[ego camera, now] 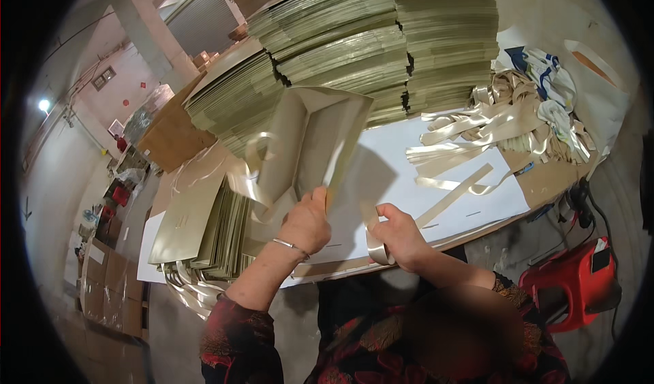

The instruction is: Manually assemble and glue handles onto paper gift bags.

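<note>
My left hand (306, 223) grips the near edge of an opened gold paper bag (327, 134), tilted so its folded inside shows. A satin ribbon handle (255, 187) loops out from the bag's left side. In my right hand (401, 236), pinched between thumb and fingers, is a cream satin ribbon (377, 246) that curls down below the hand. To the left of my left hand, a row of finished-looking gold bags (189, 225) leans together, ribbon handles (191, 292) hanging over the table's front edge. Loose ribbon strips (454, 195) lie beyond my right hand.
Tall stacks of flat gold bags (337, 52) rise along the table's back. At the right lies a ribbon heap (511, 113) beside plastic wrapping (554, 77). A white sheet (490, 200) covers part of the tabletop. A red plastic stool (567, 287) stands at right, with cables nearby.
</note>
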Tool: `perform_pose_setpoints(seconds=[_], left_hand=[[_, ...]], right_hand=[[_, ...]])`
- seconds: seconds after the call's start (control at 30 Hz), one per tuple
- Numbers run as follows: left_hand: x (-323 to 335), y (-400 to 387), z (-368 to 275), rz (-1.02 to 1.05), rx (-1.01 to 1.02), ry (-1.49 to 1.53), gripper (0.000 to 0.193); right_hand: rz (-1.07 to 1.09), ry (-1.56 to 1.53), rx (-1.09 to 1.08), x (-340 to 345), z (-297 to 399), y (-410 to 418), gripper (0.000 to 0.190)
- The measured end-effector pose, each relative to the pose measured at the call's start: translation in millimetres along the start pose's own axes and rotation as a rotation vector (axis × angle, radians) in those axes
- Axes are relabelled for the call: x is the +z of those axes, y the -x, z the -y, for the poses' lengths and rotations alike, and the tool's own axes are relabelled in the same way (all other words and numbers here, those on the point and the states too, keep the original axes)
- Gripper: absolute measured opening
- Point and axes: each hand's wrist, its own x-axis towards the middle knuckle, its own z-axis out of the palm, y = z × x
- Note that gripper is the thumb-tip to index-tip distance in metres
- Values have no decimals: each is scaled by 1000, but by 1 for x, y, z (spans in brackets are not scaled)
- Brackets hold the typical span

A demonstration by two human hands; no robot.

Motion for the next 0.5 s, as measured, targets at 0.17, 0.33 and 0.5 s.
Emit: perform_pose_setpoints(seconds=[0.17, 0.33, 0.5], left_hand=[[13, 10, 4, 137, 83, 180, 52], [28, -15, 10, 354, -36, 561, 31], [12, -36, 4, 517, -122, 961, 26]], right_hand=[[113, -32, 31, -12, -23, 14, 28], [22, -9, 20, -15, -28, 16, 26], [-23, -94, 6, -6, -28, 18, 22]])
